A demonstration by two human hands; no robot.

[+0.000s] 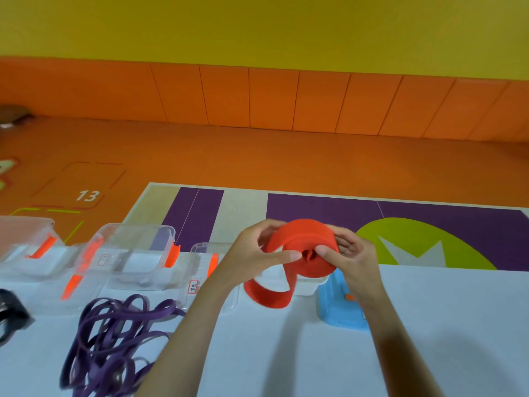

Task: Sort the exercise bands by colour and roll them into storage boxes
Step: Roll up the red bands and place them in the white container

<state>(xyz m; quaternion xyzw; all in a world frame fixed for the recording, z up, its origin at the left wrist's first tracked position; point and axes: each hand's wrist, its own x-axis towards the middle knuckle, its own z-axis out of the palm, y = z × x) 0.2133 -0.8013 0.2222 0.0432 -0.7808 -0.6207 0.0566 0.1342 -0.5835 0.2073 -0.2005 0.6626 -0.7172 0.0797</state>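
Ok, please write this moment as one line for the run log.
step: red band partly rolled | left hand: grips roll | right hand: grips roll | loose end: hangs down | purple bands: loose pile

CAMERA PLACEMENT: SINGLE HEAD-WORN VIEW

One view on record, wide-angle, worn on the person's head; it faces forward and down across a pale table (429, 325); both forearms enter from the bottom edge; the left hand (252, 253) and right hand (355, 253), gripping a red band (303, 239), sit close to the lens at mid-frame; the table's near surface fills the lower third; beyond lie the orange floor (257, 156), wall padding (257, 96) and yellow wall (257, 24), well apart from the camera; the wall line slopes slightly down to the right.
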